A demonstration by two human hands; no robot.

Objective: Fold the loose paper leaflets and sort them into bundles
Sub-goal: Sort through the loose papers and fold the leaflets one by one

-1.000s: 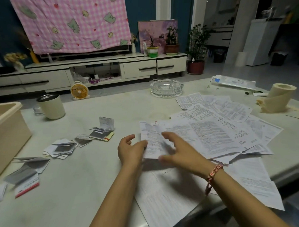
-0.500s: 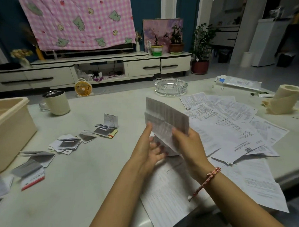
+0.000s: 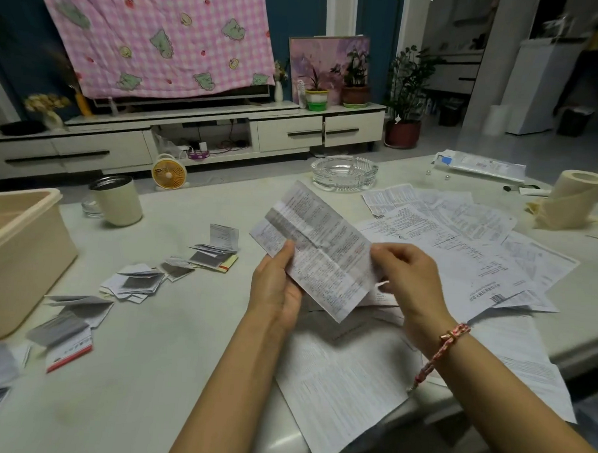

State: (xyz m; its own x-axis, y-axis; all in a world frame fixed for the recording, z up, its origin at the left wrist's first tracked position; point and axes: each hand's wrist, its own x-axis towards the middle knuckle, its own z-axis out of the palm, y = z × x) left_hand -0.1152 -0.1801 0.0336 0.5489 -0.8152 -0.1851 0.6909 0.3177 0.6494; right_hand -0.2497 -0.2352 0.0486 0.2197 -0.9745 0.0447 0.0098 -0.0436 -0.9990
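I hold one creased printed leaflet (image 3: pixel 324 251) above the table, tilted, long side running from upper left to lower right. My left hand (image 3: pixel 276 287) grips its left edge with the thumb on top. My right hand (image 3: pixel 408 282) pinches its right edge. A spread of loose unfolded leaflets (image 3: pixel 478 254) covers the table to the right, and a large sheet (image 3: pixel 342 382) lies under my forearms, hanging over the front edge. Small folded bundles (image 3: pixel 137 282) lie in a row at the left, with another folded pile (image 3: pixel 214 257) behind them.
A beige plastic bin (image 3: pixel 19 248) stands at the far left. A cream mug (image 3: pixel 119 201) and a glass ashtray (image 3: pixel 344 173) sit toward the back. A paper roll (image 3: pixel 573 199) and a flat packet (image 3: pixel 482 165) are at the far right. The table's front edge runs below my arms.
I lifted one leaflet off the pile. Since half a second ago it has turned from upright to slanted, and my hands have moved apart to its two edges.
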